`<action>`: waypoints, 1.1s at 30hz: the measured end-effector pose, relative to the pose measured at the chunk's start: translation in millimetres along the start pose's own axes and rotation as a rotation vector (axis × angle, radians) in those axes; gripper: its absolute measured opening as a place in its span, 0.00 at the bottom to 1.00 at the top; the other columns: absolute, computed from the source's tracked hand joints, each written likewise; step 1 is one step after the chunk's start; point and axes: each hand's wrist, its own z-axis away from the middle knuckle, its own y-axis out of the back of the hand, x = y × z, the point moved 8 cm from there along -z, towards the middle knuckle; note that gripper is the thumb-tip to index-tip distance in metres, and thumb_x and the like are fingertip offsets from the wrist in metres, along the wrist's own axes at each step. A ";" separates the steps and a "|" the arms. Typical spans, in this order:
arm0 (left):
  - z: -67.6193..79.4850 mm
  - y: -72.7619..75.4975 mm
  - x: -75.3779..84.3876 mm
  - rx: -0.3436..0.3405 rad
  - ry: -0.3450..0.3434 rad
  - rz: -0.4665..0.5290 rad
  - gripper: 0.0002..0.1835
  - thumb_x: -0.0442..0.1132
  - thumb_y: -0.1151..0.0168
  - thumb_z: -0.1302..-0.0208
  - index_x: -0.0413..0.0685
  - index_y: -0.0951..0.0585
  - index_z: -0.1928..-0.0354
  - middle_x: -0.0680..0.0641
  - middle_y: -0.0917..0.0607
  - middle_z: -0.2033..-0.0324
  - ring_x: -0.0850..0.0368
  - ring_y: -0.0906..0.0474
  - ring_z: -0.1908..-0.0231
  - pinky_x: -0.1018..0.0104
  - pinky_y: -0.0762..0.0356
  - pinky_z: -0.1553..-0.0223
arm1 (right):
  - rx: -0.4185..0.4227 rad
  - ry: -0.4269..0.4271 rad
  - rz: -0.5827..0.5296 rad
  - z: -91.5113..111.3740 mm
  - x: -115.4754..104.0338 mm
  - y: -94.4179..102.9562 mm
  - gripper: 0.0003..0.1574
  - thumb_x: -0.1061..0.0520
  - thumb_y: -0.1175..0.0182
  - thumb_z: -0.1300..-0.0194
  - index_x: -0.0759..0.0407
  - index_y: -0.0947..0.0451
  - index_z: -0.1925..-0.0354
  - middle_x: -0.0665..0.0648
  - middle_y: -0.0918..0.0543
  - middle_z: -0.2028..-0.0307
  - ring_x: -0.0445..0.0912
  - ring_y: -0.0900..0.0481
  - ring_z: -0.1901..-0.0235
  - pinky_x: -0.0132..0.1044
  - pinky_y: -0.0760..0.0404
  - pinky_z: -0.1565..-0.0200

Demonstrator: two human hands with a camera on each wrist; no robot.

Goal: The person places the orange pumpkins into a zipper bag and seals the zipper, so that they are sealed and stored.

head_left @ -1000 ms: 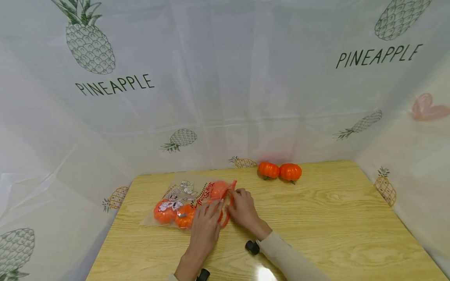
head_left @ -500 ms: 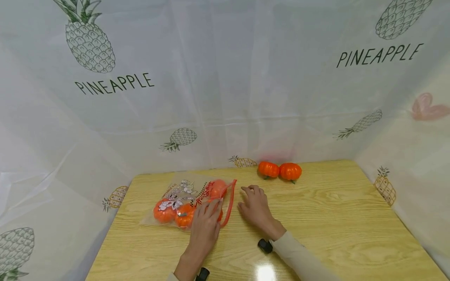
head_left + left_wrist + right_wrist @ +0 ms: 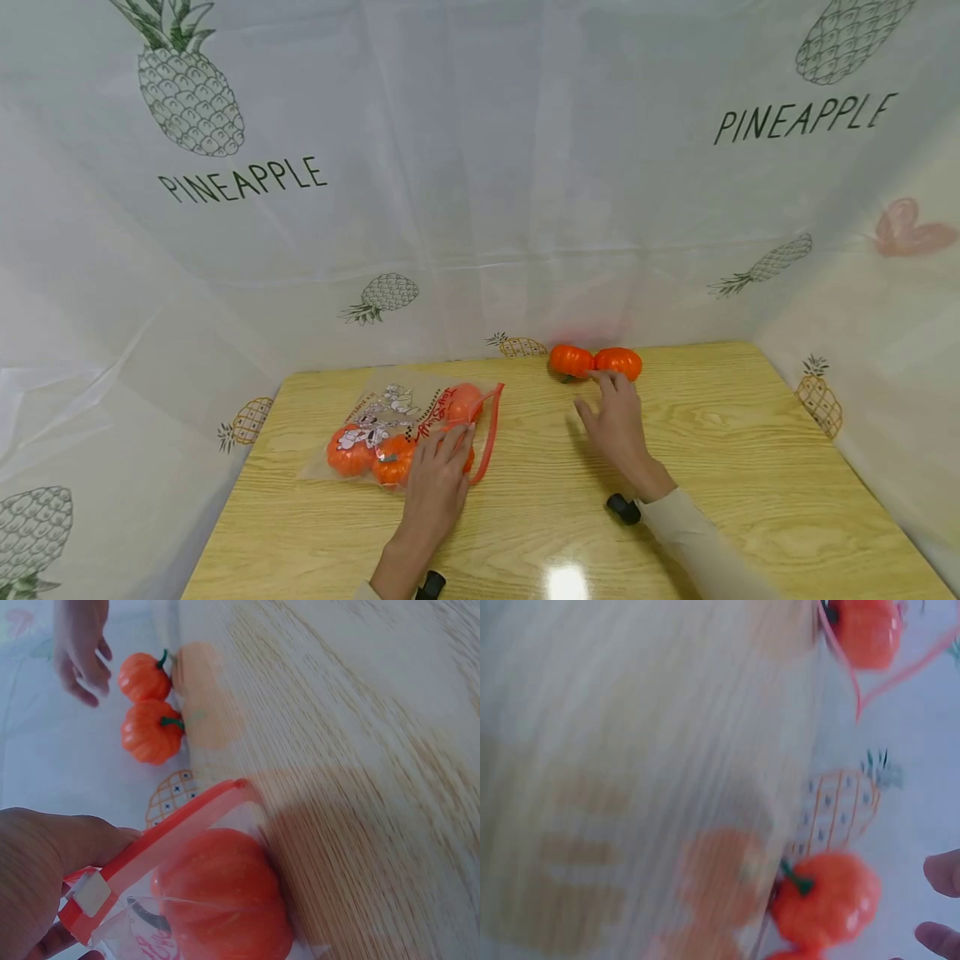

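Along the back of the table [image 3: 720, 458], two orange pumpkins [image 3: 572, 360] lie side by side just beyond the right hand [image 3: 617, 423], its fingers parted and empty (the left hand [image 3: 438, 483], farther off, pinches the clear bag [image 3: 408, 402] by its red rim [image 3: 180, 831])

1. Bag [image 3: 405, 402] I'm seeing: thin, clear, shiny plastic; red edging [image 3: 491, 437] looks plastic too.
2. Pumpkins [image 3: 572, 360] look like glossy plastic to me.
3. Tabletop [image 3: 750, 450]: wood-grained, kinda shiny.
4. Backdrop [image 3: 480, 183]: smooth, creased sheeting.
5. Sleeve [image 3: 697, 537]: matt cloth.
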 end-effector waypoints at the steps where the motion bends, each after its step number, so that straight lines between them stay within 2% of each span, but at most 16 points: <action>1: -0.1 -0.2 -0.2 0.001 -0.001 -0.001 0.36 0.28 0.18 0.53 0.44 0.15 0.36 0.47 0.17 0.41 0.44 0.23 0.42 0.49 0.23 0.41 | 0.010 -0.014 0.008 -1.8 5.0 5.3 0.31 0.64 0.25 0.38 0.75 0.23 0.40 0.76 0.24 0.45 0.73 0.27 0.46 0.68 0.30 0.44; 6: -0.2 0.4 -0.6 0.008 -0.005 -0.011 0.36 0.28 0.18 0.53 0.44 0.14 0.37 0.47 0.17 0.42 0.45 0.23 0.43 0.49 0.22 0.43 | 0.025 -0.092 0.052 -10.0 30.1 24.7 0.32 0.60 0.27 0.35 0.77 0.26 0.40 0.80 0.27 0.44 0.77 0.30 0.46 0.72 0.32 0.43; 13: -0.1 0.9 -0.6 0.018 -0.011 -0.010 0.36 0.27 0.18 0.54 0.42 0.14 0.38 0.47 0.17 0.42 0.45 0.23 0.44 0.49 0.21 0.45 | 0.001 -0.172 0.110 -19.1 59.0 35.6 0.39 0.55 0.28 0.32 0.80 0.30 0.35 0.83 0.30 0.41 0.80 0.31 0.45 0.74 0.33 0.43; 25: -0.7 3.0 0.6 0.017 -0.007 -0.011 0.36 0.27 0.18 0.55 0.43 0.14 0.37 0.47 0.17 0.42 0.45 0.23 0.43 0.49 0.21 0.44 | -0.114 -0.281 0.118 -33.0 84.8 31.6 0.47 0.46 0.35 0.26 0.79 0.37 0.28 0.86 0.34 0.36 0.81 0.35 0.39 0.75 0.34 0.40; 33: -0.7 3.9 1.4 0.005 -0.001 -0.021 0.38 0.29 0.15 0.56 0.43 0.15 0.36 0.47 0.17 0.42 0.46 0.24 0.43 0.50 0.21 0.43 | -0.221 -0.346 0.157 -40.5 96.5 23.0 0.49 0.41 0.40 0.23 0.78 0.40 0.26 0.87 0.33 0.36 0.83 0.33 0.41 0.75 0.32 0.41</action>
